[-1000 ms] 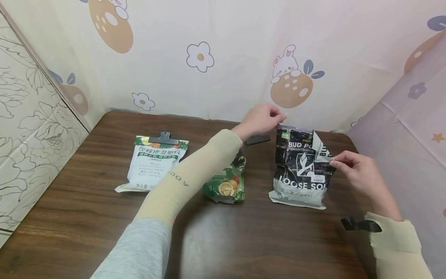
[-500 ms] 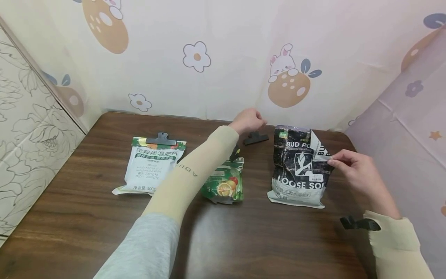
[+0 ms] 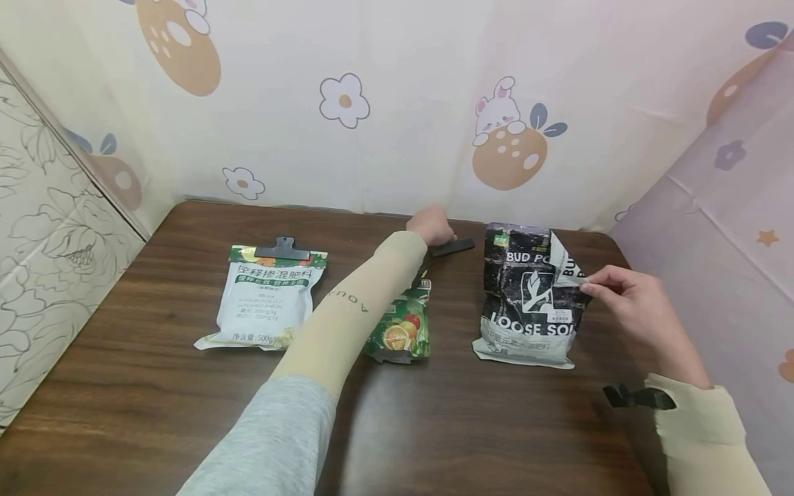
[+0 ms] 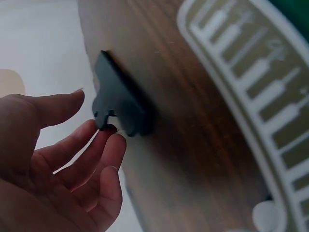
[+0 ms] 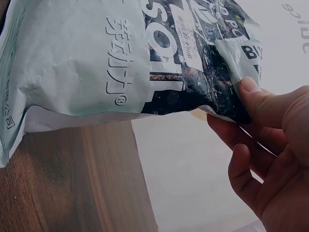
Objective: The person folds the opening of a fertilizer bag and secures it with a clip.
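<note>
My left hand [image 3: 431, 226] reaches to the back of the table, at a black bag clip [image 3: 455, 247] lying there. In the left wrist view its fingertips are right at the notched handle of the clip [image 4: 116, 92], and the thumb is held apart from it. With thumb and fingers, my right hand [image 3: 639, 306] pinches the side edge of a black and pale soil bag [image 3: 527, 296]. The bag's top right corner is folded over, its white and black printed flap showing. Under the left forearm, a green pouch [image 3: 403, 327] with fruit pictures is partly hidden.
A white fertilizer bag [image 3: 263, 303], its top held by another black clip [image 3: 283, 249], lies at the left of the brown wooden table [image 3: 446, 427]. A patterned curtain [image 3: 403, 151] hangs right behind the table's back edge.
My left hand has moved left and down, from the top of the soil bag to the black clip. The right hand keeps its pinch on the bag's edge.
</note>
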Demonstrator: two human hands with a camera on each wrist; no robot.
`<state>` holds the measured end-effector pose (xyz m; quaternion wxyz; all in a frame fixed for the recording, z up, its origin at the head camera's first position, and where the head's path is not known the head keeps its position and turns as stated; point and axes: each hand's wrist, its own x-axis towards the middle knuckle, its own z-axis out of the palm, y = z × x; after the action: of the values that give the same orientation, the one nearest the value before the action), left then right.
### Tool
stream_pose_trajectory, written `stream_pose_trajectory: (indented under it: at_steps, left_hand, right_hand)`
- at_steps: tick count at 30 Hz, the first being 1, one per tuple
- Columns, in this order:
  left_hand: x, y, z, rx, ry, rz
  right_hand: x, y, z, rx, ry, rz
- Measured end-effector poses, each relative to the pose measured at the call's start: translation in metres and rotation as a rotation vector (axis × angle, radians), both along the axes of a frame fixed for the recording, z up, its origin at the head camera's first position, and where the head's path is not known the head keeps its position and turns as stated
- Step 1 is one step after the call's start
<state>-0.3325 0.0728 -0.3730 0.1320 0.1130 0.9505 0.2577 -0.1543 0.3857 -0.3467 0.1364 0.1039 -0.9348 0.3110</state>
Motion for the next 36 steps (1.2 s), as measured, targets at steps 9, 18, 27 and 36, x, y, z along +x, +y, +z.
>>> stream_pose_trajectory:
  at_steps: [9,18,27,36]
  left_hand:
    - [0.0008,0.0020,-0.0045,-0.044,0.007,0.022]
    - [0.0036,0.0010,-0.0013,-0.025,-0.020,0.036]
    - [0.0007,-0.0034,-0.0012,0.021,-0.014,-0.020]
    - [0.0016,-0.0051,0.0029,0.030,0.047,-0.070]
  right_hand:
    - [0.0001,-0.0004,-0.0007,-0.013,-0.011,-0.003]
    - [-0.0005,-0.0008,-0.0015,-0.002,-0.013,-0.020]
    - [0.0007,-0.0017,-0.0016,-0.018,-0.016,-0.019]
    - [0.0020,-0.0033,-0.0007,-0.021,-0.017,-0.036]
